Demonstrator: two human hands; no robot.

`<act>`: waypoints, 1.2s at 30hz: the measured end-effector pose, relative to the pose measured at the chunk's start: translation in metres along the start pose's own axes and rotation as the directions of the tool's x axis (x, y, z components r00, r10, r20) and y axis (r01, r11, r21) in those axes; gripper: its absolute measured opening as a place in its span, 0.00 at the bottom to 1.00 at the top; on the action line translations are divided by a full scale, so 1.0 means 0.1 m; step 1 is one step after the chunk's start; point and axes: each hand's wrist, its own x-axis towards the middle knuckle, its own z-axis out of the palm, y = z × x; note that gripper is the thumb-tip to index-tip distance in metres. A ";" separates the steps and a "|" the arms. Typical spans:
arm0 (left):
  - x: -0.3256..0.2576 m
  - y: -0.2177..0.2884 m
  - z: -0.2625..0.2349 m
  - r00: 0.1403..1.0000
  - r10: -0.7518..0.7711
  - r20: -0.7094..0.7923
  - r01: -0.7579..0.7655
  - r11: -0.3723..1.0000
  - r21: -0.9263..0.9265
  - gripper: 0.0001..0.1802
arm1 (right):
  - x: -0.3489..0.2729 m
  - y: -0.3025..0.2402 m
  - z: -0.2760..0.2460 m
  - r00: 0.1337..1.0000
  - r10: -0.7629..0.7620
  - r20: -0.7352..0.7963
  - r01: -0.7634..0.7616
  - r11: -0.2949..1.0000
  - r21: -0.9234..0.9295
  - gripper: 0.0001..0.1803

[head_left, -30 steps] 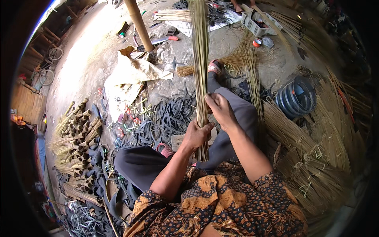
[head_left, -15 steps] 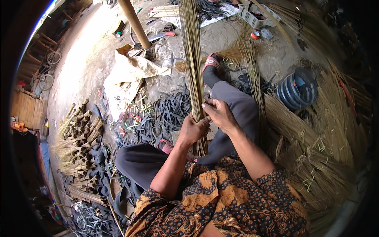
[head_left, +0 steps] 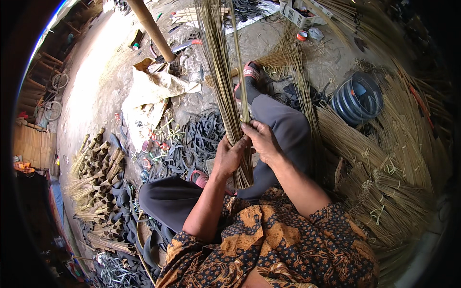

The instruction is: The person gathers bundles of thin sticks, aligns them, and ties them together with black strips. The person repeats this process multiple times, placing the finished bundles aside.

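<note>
A long bundle of thin brown broom sticks point(head_left: 220, 81) stands tilted in front of me, its cut butt ends low between my legs and its tips running out at the top edge. Wrapped around its lower part is my left hand point(head_left: 230, 154). My right hand point(head_left: 261, 139), close beside it, pinches a slim group of sticks point(head_left: 239, 62) that stands apart from the main bundle on its right side. The lower ends of that group are hidden by my fingers.
Dark rubber-like strips point(head_left: 197, 141) lie heaped ahead of my left knee. Short tied stick bundles point(head_left: 98, 168) are stacked at left; loose sticks point(head_left: 355, 139) and a ribbed bucket point(head_left: 357, 101) are at right. Farther off are a cream sack point(head_left: 153, 91), a red-handled knife point(head_left: 187, 44) and a post point(head_left: 153, 33).
A slim group of sticks now stands apart from the bundle at my right hand. The bundle's upper part has tilted left, and the whole view has shifted slightly.
</note>
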 end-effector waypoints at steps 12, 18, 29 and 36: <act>0.04 0.06 -0.21 0.987 -0.088 -0.131 0.088 0.996 -0.005 0.10 | 0.09 -0.32 -1.97 0.907 -0.136 -0.399 0.064 0.980 -0.186 0.10; 0.07 0.04 -0.23 0.997 -0.065 0.030 0.066 0.996 -0.060 0.09 | -0.09 0.34 -3.01 0.706 -0.050 -0.706 -0.571 0.549 -0.610 0.36; 0.01 0.19 0.03 0.834 -0.150 0.531 0.303 0.929 -0.213 0.11 | 0.05 -0.85 -0.23 0.958 -0.170 0.230 0.127 0.973 0.191 0.50; 0.03 0.24 0.13 0.962 0.082 0.260 -0.146 0.960 0.238 0.28 | 0.14 -0.94 0.30 0.985 -0.166 -0.052 0.174 0.960 0.222 0.08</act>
